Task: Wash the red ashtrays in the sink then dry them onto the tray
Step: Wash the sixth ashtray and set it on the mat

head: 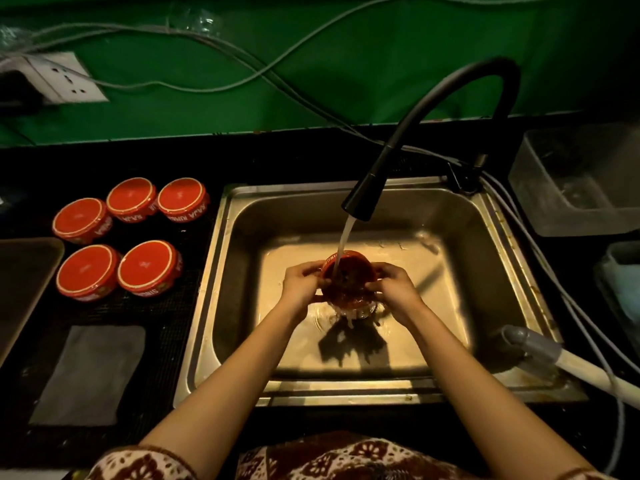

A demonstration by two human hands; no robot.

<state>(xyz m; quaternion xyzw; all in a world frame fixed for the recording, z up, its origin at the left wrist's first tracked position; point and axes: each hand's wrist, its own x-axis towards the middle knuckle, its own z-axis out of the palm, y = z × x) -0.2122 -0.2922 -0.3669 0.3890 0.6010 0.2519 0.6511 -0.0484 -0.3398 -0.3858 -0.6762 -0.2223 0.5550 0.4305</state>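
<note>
I grip the red ashtray between my left hand and right hand under the faucet stream; the tray lies far left, nearer my left hand.

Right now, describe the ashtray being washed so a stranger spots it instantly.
Find the steel sink and follow the stream from the black faucet. It lands in a red ashtray gripped by the left hand and right hand; the five other ashtrays sit untouched on the counter beside the sink.
</note>
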